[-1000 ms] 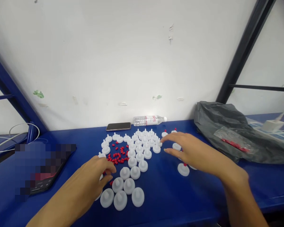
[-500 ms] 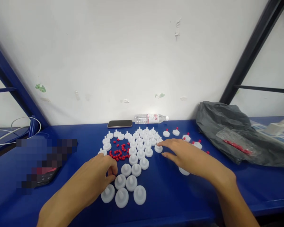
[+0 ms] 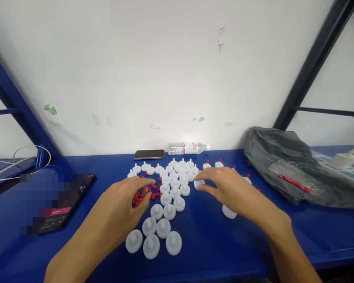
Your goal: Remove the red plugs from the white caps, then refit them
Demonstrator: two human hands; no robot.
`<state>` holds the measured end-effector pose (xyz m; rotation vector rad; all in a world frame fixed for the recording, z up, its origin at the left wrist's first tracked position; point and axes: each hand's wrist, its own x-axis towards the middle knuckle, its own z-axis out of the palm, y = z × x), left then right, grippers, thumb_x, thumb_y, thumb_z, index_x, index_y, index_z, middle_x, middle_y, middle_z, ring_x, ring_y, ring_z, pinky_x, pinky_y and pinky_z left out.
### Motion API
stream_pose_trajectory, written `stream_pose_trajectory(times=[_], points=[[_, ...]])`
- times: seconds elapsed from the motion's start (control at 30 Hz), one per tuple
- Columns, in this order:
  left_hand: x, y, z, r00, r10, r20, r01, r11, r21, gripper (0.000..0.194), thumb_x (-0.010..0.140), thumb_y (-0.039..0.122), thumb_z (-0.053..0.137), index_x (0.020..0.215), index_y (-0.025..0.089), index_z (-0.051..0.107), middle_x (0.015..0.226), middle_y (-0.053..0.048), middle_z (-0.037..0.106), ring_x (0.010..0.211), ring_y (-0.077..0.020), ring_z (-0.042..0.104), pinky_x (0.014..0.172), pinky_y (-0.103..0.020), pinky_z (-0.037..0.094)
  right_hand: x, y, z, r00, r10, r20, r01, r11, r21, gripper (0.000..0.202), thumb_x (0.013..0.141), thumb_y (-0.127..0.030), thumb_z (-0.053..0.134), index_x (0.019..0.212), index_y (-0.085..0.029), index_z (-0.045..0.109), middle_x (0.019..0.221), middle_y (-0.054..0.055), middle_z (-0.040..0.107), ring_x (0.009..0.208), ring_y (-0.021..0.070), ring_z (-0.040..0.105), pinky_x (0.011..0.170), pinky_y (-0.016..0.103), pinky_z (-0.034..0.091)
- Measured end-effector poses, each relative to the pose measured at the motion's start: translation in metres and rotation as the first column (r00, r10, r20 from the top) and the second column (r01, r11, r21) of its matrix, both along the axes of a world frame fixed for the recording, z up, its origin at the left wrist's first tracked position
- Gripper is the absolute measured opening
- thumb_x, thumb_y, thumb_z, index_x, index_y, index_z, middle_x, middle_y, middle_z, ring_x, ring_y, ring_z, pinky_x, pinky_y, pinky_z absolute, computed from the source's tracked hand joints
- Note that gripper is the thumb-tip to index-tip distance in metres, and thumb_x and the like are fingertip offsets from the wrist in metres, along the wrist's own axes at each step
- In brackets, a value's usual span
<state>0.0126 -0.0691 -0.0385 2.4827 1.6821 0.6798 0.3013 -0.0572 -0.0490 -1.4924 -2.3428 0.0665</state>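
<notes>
My left hand (image 3: 118, 206) hovers over the loose red caps (image 3: 153, 195), thumb and index finger apart, with some caps showing between them. The thumb and fingers of my right hand (image 3: 225, 188) grip the edge of a white spout cap (image 3: 198, 183), which is tilted a little. Several more white spout caps (image 3: 175, 192) stand upright, spouts up, in a cluster between my hands and toward me. Beyond my right hand, white spout caps with red tips (image 3: 219, 164) stand apart from the cluster. One white piece (image 3: 229, 212) lies below my right wrist.
A dark phone (image 3: 149, 154) and a clear plastic bottle (image 3: 188, 148) lie along the wall. Another phone (image 3: 67, 206) is at the left, partly pixelated. At the right, a grey plastic bag (image 3: 274, 157) has a clear bag of red pieces (image 3: 296, 183) on it.
My left hand has moved up over the red caps, and its thumb and finger have spread. My right hand has taken hold of a white spout cap and tilted it.
</notes>
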Motion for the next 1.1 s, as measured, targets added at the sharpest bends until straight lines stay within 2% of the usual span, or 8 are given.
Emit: stream_pose_trajectory(times=[0.1, 0.2, 0.33, 0.53, 0.7, 0.9, 1.0, 1.1], points=[[0.007, -0.002, 0.002, 0.987, -0.089, 0.135, 0.076, 0.992, 0.096, 0.029, 0.097, 0.037, 0.052, 0.104, 0.03, 0.08, 0.091, 0.001, 0.078, 0.057, -0.0135, 0.057, 0.056, -0.026, 0.043, -0.006, -0.004, 0.005, 0.992, 0.054, -0.117, -0.044, 0.995, 0.089, 0.02, 0.095, -0.027, 0.073, 0.115, -0.028, 0.073, 0.119, 0.0, 0.076, 0.108, 0.0249, 0.072, 0.093, 0.039, 0.055], [0.014, -0.008, 0.005, 0.95, -0.092, 0.299, 0.06, 0.992, 0.114, 0.021, 0.094, 0.038, 0.062, 0.095, 0.029, 0.08, 0.088, 0.004, 0.079, 0.053, -0.0105, 0.056, 0.055, -0.023, 0.046, -0.012, -0.008, 0.006, 0.975, 0.129, -0.183, -0.104, 0.985, 0.141, 0.024, 0.091, -0.026, 0.078, 0.112, -0.03, 0.069, 0.12, -0.002, 0.073, 0.103, 0.0214, 0.072, 0.09, 0.036, 0.053], [0.022, -0.013, 0.008, 0.906, -0.093, 0.412, 0.066, 0.995, 0.079, 0.017, 0.092, 0.039, 0.067, 0.094, 0.03, 0.081, 0.072, 0.006, 0.077, 0.052, -0.0109, 0.06, 0.054, -0.022, 0.046, -0.021, -0.015, 0.011, 0.944, 0.217, -0.249, -0.185, 0.972, 0.148, 0.016, 0.097, -0.018, 0.067, 0.109, -0.029, 0.065, 0.117, -0.002, 0.069, 0.098, 0.0168, 0.07, 0.088, 0.032, 0.052], [0.028, -0.015, 0.008, 0.871, -0.099, 0.482, 0.113, 0.994, 0.0, 0.018, 0.093, 0.04, 0.067, 0.095, 0.028, 0.079, 0.07, 0.005, 0.076, 0.061, -0.0132, 0.067, 0.056, -0.022, 0.049, -0.038, -0.031, 0.018, 0.881, 0.351, -0.317, -0.327, 0.936, 0.13, 0.033, 0.098, -0.016, 0.063, 0.127, -0.032, 0.058, 0.126, -0.002, 0.068, 0.116, 0.0172, 0.065, 0.1, 0.032, 0.049], [0.027, -0.016, 0.005, 0.846, -0.113, 0.52, 0.117, 0.993, 0.027, 0.016, 0.092, 0.039, 0.07, 0.097, 0.027, 0.079, 0.069, 0.005, 0.075, 0.057, -0.0118, 0.066, 0.053, -0.021, 0.047, -0.042, -0.033, 0.016, 0.862, 0.325, -0.388, -0.301, 0.946, 0.123, 0.045, 0.096, -0.02, 0.067, 0.135, -0.033, 0.049, 0.139, 0.0, 0.062, 0.12, 0.018, 0.064, 0.103, 0.034, 0.051], [0.027, -0.014, 0.003, 0.867, -0.134, 0.479, 0.167, 0.986, -0.027, 0.018, 0.094, 0.038, 0.067, 0.099, 0.027, 0.08, 0.079, 0.003, 0.078, 0.066, -0.0141, 0.07, 0.061, -0.022, 0.051, -0.042, -0.034, 0.02, 0.846, 0.382, -0.373, -0.363, 0.924, 0.121, 0.052, 0.093, -0.012, 0.067, 0.138, -0.033, 0.049, 0.137, -0.001, 0.062, 0.123, 0.0163, 0.062, 0.102, 0.033, 0.052], [0.029, -0.015, 0.004, 0.886, -0.126, 0.447, 0.167, 0.985, -0.053, 0.022, 0.094, 0.04, 0.065, 0.102, 0.026, 0.08, 0.076, 0.002, 0.077, 0.064, -0.0144, 0.068, 0.058, -0.023, 0.051, -0.042, -0.034, 0.021, 0.836, 0.405, -0.37, -0.385, 0.914, 0.129, 0.056, 0.091, -0.007, 0.068, 0.138, -0.032, 0.05, 0.136, -0.001, 0.063, 0.123, 0.0154, 0.062, 0.103, 0.032, 0.052], [0.029, -0.017, 0.007, 0.883, -0.132, 0.451, 0.171, 0.984, -0.046, 0.024, 0.094, 0.041, 0.064, 0.102, 0.027, 0.081, 0.08, 0.0, 0.078, 0.064, -0.0149, 0.067, 0.053, -0.021, 0.049, -0.043, -0.032, 0.02, 0.833, 0.409, -0.372, -0.376, 0.913, 0.162, 0.057, 0.093, -0.009, 0.066, 0.141, -0.034, 0.049, 0.136, -0.001, 0.064, 0.122, 0.0166, 0.063, 0.104, 0.034, 0.054]])
